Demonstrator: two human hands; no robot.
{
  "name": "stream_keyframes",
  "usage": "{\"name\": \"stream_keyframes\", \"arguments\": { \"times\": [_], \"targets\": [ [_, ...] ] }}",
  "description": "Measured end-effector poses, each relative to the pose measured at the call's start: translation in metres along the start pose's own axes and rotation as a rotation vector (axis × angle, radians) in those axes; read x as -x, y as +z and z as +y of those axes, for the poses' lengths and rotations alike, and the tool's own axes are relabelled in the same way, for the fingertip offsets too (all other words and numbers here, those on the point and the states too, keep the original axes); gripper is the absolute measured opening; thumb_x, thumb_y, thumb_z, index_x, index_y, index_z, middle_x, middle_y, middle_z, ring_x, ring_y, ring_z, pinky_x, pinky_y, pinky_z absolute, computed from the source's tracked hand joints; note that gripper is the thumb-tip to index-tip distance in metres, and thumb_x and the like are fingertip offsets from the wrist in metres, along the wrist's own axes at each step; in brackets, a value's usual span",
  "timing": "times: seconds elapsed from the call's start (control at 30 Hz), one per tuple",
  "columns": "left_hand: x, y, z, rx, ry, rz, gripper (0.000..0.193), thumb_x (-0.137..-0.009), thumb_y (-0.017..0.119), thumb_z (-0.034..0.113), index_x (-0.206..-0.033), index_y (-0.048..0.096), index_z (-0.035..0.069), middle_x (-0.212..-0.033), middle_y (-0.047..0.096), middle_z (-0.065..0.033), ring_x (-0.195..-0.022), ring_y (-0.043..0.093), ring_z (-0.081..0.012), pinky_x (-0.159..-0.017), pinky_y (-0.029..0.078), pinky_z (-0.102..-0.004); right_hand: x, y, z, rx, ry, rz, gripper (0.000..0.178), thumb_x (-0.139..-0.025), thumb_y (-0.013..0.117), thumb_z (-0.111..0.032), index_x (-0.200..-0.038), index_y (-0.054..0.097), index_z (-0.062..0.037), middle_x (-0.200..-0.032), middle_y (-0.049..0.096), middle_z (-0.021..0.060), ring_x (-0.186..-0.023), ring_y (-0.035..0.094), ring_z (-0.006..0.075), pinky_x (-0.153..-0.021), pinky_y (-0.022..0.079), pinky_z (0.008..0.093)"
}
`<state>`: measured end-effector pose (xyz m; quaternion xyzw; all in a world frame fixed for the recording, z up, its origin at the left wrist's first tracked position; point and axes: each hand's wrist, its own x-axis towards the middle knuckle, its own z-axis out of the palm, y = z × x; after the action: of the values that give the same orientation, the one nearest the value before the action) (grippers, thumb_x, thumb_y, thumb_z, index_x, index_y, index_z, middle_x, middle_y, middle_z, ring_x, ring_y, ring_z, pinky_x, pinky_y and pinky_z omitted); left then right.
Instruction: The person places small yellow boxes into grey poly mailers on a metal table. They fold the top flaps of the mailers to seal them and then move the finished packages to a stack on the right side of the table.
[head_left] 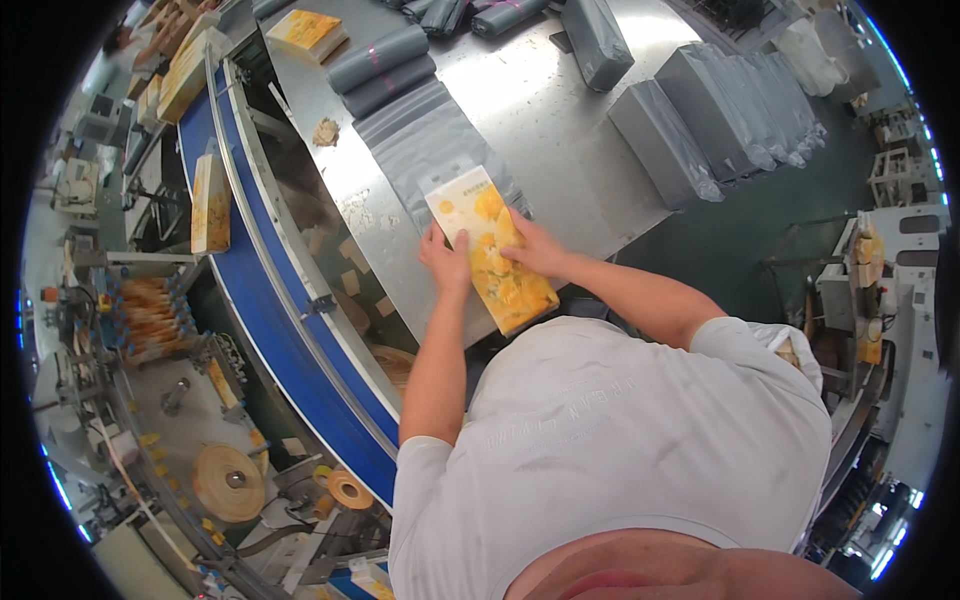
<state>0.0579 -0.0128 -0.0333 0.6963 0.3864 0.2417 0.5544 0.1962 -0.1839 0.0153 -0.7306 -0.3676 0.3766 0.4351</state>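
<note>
A long white and yellow box-shaped pack (490, 272) with a flower print lies between my two hands, tilted across the near edge of the metal table. My left hand (447, 262) grips its left side, thumb on top. On the opposite side my right hand (537, 248) holds it, with the thumb over the printed face. The pack's far end lies over flat grey plastic bags (430, 135) spread on the table. Its underside is hidden, so I cannot tell whether it touches them.
Grey rolls (378, 58) lie beyond the flat bags on the metal table (570, 150). Grey-wrapped blocks (715, 105) stand at the right. Another flowered pack (305, 33) sits at the far left. A blue conveyor belt (270, 310) runs along my left, with a flowered pack (210, 205) beside it.
</note>
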Motion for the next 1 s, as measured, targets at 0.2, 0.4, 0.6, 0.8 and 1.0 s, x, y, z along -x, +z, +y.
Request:
{"name": "stream_keyframes", "arguments": {
  "times": [0.2,0.4,0.6,0.8,1.0],
  "targets": [
    [-0.061,0.009,0.008,0.154,-0.109,0.243,0.078,-0.095,0.072,0.005,-0.161,0.031,0.0,-0.129,0.067,-0.013,-0.116,0.066,-0.0248,-0.103,0.051,-0.0376,-0.046,-0.062,0.013,0.434,-0.137,-0.075,0.049,-0.093,0.07,-0.018,-0.142,0.065,-0.0137,-0.149,0.059,0.0102,-0.135,0.055,0.0348,-0.109,0.047,0.0461],
    [-0.073,-0.013,0.016,0.157,-0.102,-0.152,0.083,-0.088,0.078,0.009,-0.161,0.038,0.007,-0.129,0.066,-0.0146,-0.118,0.062,-0.0279,-0.104,0.051,-0.0423,-0.112,-0.086,0.021,0.886,-0.413,-0.15,0.057,-0.094,0.063,-0.014,-0.15,0.056,-0.0146,-0.167,0.04,0.0035,-0.154,0.03,0.0399,-0.123,0.028,0.0544],
    [-0.076,0.025,0.094,-0.879,0.363,-0.293,0.053,-0.084,0.082,0.029,-0.133,0.069,0.015,-0.159,0.04,-0.0242,-0.136,0.044,-0.0466,-0.116,0.041,-0.0515,-0.104,-0.095,0.005,0.629,-0.368,-0.121,0.071,-0.089,0.061,-0.013,-0.158,0.045,-0.013,-0.17,0.035,0.0012,-0.152,0.031,0.0386,-0.124,0.024,0.0549],
    [-0.036,0.023,0.005,-0.145,-0.126,0.09,0.058,-0.088,0.082,0.033,-0.127,0.062,-0.004,-0.152,0.046,-0.0259,-0.138,0.046,-0.0465,-0.114,0.04,-0.05,-0.07,-0.078,0.004,0.596,-0.509,-0.125,0.055,-0.091,0.059,-0.014,-0.145,0.058,-0.0117,-0.158,0.049,0.0041,-0.144,0.044,0.0344,-0.117,0.037,0.047],
    [-0.015,-0.008,-0.008,0.106,-0.046,0.045,0.044,-0.096,0.071,0.025,-0.128,0.06,-0.003,-0.115,0.066,-0.0201,-0.117,0.061,-0.0399,-0.104,0.047,-0.045,-0.128,-0.064,0.035,0.688,-0.108,-0.002,0.022,-0.092,0.06,-0.02,-0.103,0.073,-0.005,-0.112,0.073,0.016,-0.113,0.064,0.0387,-0.092,0.054,0.048]
  ]
}}
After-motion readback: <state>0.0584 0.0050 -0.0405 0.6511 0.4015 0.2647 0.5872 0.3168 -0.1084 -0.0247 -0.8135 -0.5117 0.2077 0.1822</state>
